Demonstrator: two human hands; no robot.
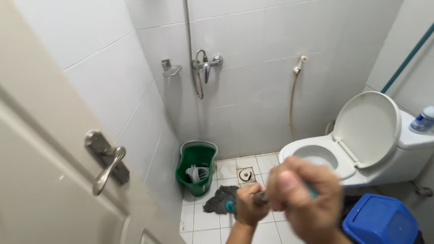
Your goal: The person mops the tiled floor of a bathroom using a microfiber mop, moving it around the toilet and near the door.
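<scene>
Both of my hands grip the handle of a mop, whose teal and grey shaft (230,206) runs down to the floor. My left hand (250,204) holds it lower down, close to the mop head. My right hand (309,201) holds it higher up, nearer the camera and blurred. The grey stringy mop head (219,199) lies on the white floor tiles, just in front of a green mop bucket (196,168) with a wringer insert, which stands in the corner.
A white toilet (316,156) with its lid (368,126) raised stands on the right, a blue bin (379,221) below it. On the left is an open door with a metal lever handle (106,169). Also visible: floor drain (246,175), shower mixer (205,63), spray hose (294,95), a bottle (422,119) on the cistern.
</scene>
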